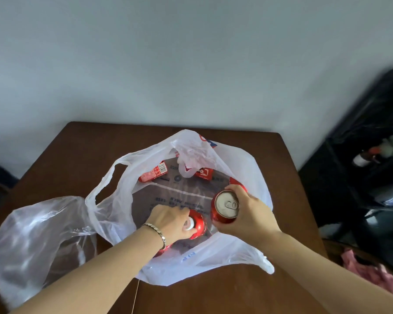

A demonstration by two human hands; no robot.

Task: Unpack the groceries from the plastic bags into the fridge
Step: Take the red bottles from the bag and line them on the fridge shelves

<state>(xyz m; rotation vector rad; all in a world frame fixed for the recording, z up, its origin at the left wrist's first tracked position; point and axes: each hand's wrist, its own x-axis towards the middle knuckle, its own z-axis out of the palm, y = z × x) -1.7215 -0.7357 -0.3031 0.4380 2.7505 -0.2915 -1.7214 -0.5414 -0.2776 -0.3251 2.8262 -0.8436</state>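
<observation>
One can (226, 207) is clasped by your right grip (250, 214), another can (198, 224) by your left grip (170, 223); lift both from the bag (243, 162).

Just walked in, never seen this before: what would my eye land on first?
Two bare hands reach into an open white plastic bag on a brown table. The right hand holds a red can upright, silver top facing the camera; the left hand grips a second red can lower in the bag.
</observation>
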